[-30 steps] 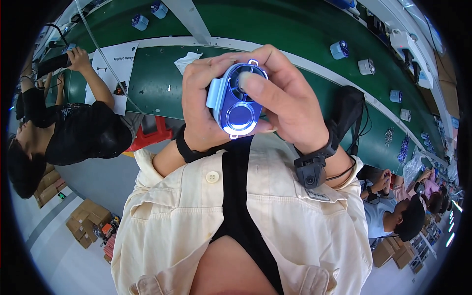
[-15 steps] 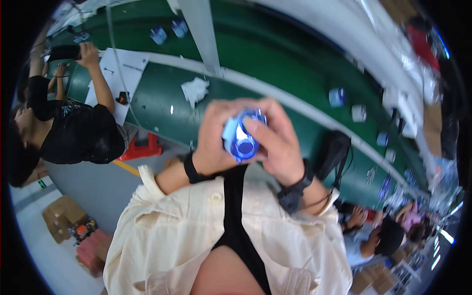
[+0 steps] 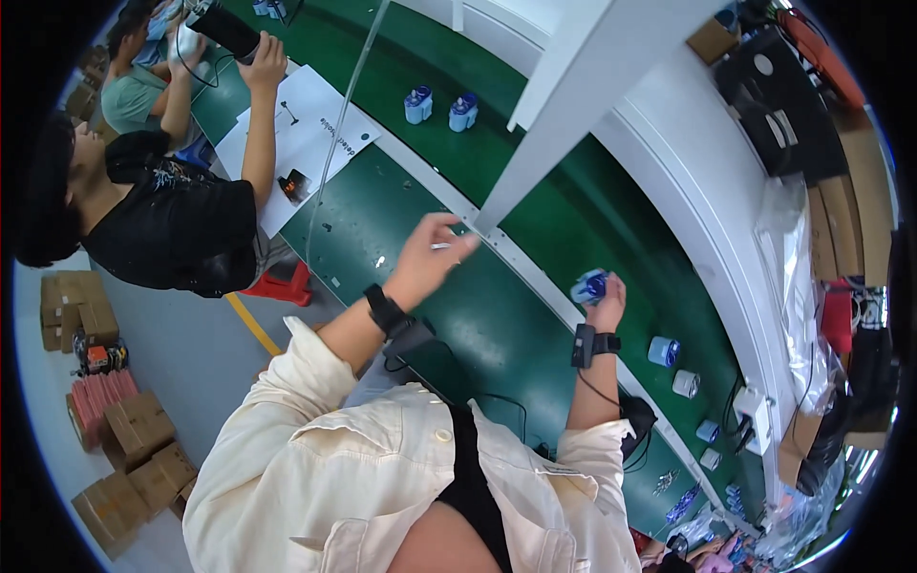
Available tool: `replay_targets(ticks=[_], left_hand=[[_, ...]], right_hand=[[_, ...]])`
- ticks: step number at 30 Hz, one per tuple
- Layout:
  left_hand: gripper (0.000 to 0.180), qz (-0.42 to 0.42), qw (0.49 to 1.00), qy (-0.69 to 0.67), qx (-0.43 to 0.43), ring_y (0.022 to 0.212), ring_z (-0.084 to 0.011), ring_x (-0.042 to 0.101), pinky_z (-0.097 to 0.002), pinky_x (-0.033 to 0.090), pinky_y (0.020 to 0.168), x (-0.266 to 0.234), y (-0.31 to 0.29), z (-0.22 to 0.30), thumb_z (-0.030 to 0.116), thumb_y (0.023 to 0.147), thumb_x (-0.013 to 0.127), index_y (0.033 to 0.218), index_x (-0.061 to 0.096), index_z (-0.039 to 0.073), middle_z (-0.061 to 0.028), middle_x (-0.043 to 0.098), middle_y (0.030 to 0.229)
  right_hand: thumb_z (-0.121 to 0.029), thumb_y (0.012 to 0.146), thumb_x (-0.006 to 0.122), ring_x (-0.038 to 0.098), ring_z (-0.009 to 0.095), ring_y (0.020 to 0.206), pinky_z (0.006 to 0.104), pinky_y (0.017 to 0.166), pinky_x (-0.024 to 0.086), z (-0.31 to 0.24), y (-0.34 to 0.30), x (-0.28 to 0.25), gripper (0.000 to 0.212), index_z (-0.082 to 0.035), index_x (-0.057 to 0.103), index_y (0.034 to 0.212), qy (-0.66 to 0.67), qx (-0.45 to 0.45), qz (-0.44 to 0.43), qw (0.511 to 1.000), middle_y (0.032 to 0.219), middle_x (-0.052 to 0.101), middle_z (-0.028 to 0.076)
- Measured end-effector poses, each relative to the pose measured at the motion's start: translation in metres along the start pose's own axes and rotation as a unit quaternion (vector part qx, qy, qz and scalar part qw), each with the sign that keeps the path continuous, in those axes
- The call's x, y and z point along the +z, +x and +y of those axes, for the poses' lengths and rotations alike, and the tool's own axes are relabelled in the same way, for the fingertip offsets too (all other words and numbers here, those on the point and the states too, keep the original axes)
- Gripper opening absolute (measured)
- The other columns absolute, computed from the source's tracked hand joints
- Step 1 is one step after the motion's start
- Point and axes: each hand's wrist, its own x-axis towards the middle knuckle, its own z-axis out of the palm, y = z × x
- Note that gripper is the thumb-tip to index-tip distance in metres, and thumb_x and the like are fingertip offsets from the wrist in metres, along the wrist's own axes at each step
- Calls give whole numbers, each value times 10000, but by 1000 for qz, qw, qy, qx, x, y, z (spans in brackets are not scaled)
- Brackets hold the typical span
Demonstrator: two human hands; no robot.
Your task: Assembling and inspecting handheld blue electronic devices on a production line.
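Your right hand, frame centre-right, grips the small blue round plastic device; your left hand, fingers loosely spread, reaches empty over the green belt.

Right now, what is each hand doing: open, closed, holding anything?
Left hand: open, empty, reaching over the green table.
Right hand: closed on a small blue device.
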Motion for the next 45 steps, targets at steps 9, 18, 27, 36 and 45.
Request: replay_targets(ticks=[9,18,27,36,45], left_hand=[[746,162,958,226,65,979,-263,590,-350,481,854,-32,204,-54,352,693,815,1258,483,-5,-156,582,1060],[809,229,894,330,198,1149,-334,556,-375,461,956,-10,328,-80,314,622,846,1275,483,6,-210,541,1285],[680,192,964,113,145,970,-261,632,-330,489,880,-13,229,-34,234,661,842,1212,499,28,-113,641,1070],[650,49,883,161,438,1022,-270,616,-335,518,788,11,-18,61,121,617,874,1095,440,44,-152,577,1068],[697,58,740,264,616,996,-370,613,-387,521,752,46,-80,84,103,579,862,1126,432,55,-194,565,1058]], right_hand=[[-345,1001,424,607,219,972,324,915,449,55,88,-72,428,-3,570,1212,-319,-179,111,924,1086,642,104],[-449,986,411,590,245,987,371,623,549,19,60,-80,453,-187,509,1342,-315,28,119,941,1175,599,93],[-412,975,480,572,254,1011,384,737,504,19,60,-107,449,-105,546,1295,-317,-116,146,930,1161,594,89],[-3,853,649,568,150,825,249,751,454,-122,-143,60,150,21,638,1000,-237,-383,-161,878,937,612,76],[-23,733,755,571,146,532,229,494,450,-164,-238,98,140,-22,671,845,-215,-462,-226,830,744,634,81]])
